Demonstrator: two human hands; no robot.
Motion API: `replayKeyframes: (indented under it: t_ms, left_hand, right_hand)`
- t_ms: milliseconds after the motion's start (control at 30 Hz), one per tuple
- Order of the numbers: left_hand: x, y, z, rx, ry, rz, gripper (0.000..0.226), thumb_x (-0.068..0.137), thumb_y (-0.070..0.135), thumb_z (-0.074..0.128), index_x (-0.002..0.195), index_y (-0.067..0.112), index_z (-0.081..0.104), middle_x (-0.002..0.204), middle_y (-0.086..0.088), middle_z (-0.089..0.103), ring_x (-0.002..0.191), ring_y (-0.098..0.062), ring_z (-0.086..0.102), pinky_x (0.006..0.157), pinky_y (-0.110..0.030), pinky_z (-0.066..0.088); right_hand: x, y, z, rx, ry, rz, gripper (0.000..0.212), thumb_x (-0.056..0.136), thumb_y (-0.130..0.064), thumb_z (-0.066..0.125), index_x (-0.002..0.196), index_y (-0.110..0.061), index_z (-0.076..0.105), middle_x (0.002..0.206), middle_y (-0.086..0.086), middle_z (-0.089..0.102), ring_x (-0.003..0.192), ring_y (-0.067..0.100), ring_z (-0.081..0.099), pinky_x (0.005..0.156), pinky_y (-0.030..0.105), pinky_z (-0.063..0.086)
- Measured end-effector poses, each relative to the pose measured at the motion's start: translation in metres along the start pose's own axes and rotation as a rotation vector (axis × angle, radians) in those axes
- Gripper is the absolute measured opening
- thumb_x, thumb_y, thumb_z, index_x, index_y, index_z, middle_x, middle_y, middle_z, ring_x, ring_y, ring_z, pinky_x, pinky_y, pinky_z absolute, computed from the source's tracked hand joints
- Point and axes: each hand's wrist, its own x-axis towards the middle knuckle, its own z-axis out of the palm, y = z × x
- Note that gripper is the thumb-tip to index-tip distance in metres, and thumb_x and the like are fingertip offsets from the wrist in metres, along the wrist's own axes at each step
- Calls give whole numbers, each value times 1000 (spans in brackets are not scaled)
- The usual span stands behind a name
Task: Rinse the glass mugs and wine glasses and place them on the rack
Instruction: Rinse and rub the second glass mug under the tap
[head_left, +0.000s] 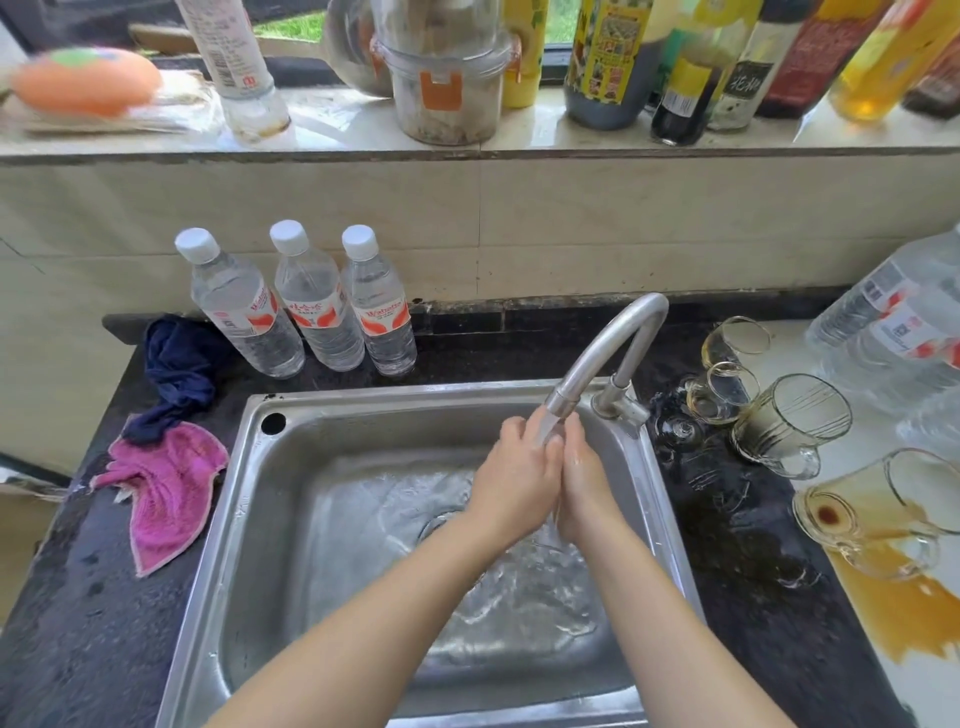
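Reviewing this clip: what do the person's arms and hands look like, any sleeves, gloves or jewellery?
Both forearms are bare as far as the frame shows: no sleeves in view. The left hand and right hand wear no gloves; no rings, watch or bracelet are visible. Both hands are wet.

The sink basin (322, 519) lay open left of the hands; the tap (608, 353) arched overhead, glass mugs (789, 421) crowding the right counter.

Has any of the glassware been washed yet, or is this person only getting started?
Only starting, it seems. Nothing looks rinsed: the nearest glass mug lies tipped in a brown spill, and the other mug and the wine glasses wait on the counter right of the sink. Right now the left hand and right hand are pressed together under the running faucet, holding nothing. No rack is visible.
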Motion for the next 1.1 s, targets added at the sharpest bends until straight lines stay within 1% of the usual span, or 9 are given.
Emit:
replayKeyframes:
  t_ms: [100, 167, 300, 400, 533, 700, 800, 933, 1100]
  left_hand:
    - [20, 9, -13, -192, -67, -204, 25, 97, 42, 39, 98, 20, 51, 96, -1, 57, 95, -27, 57, 81, -40, 44]
    - [21, 5, -16, -417, -65, -252, 31, 97, 50, 38, 110, 27, 55, 106, 7, 63, 100, -17, 59, 89, -36, 46]
    - [-17, -9, -4, -665, -91, -15, 43, 100, 45, 35, 141, 33, 36, 134, 29, 44, 123, 13, 41, 100, -10, 35]
    - [-4, -17, -4, -704, -77, -102, 56, 93, 58, 41, 141, 29, 41, 140, 10, 50, 128, -5, 47, 110, -36, 37]
    - [12, -13, -20, -890, -90, -316, 53, 98, 52, 31, 123, 14, 56, 104, -9, 71, 95, -24, 69, 82, -40, 55]
    - [-19, -11, 1, -779, -23, -227, 46, 96, 57, 34, 129, 28, 47, 125, 6, 55, 113, -17, 57, 75, -43, 59]
    - [-14, -9, 1, -811, 81, -296, 42, 97, 53, 34, 117, 23, 55, 112, 1, 62, 99, -19, 64, 71, -42, 59]
    - [-12, -19, -1, -475, 259, -140, 51, 93, 61, 29, 128, 26, 46, 115, 8, 63, 109, -15, 59, 87, -33, 46]
    - [-30, -18, 13, -413, 118, 18, 63, 96, 57, 27, 152, 30, 13, 146, 13, 31, 133, 3, 28, 110, -22, 24]
  right_hand:
    - [0, -6, -1, -41, 29, -16, 50, 98, -49, 30, 108, -14, 65, 94, 6, 71, 91, 24, 67, 77, 34, 53]
    - [3, -13, 0, -97, 45, -7, 50, 95, -52, 31, 109, -17, 64, 100, 6, 70, 95, 25, 66, 86, 40, 53]
    - [19, -22, -9, -56, -5, 185, 69, 84, -69, 32, 112, -16, 65, 111, 13, 69, 100, 30, 66, 82, 41, 53]
    - [11, -20, -5, -16, -91, 173, 63, 85, -65, 33, 98, -15, 70, 102, 13, 72, 94, 29, 68, 80, 43, 55]
    - [3, -20, 7, -119, -106, 90, 63, 93, -59, 21, 99, -20, 70, 97, 10, 74, 94, 30, 68, 88, 51, 52]
    - [13, -39, 3, -115, -55, 64, 59, 89, -61, 28, 93, -18, 68, 97, 9, 72, 99, 30, 66, 92, 48, 50]
    - [-1, -28, 6, -415, 0, -196, 37, 99, -38, 34, 123, -14, 49, 115, 5, 59, 111, 25, 56, 90, 34, 44]
    - [-22, -9, 9, -467, -52, -344, 49, 97, -41, 41, 139, -18, 29, 118, -2, 56, 97, 9, 57, 71, 12, 42]
    - [-5, -17, -4, -340, -6, -247, 40, 96, -55, 34, 98, -24, 59, 98, -4, 65, 99, 19, 62, 92, 44, 49]
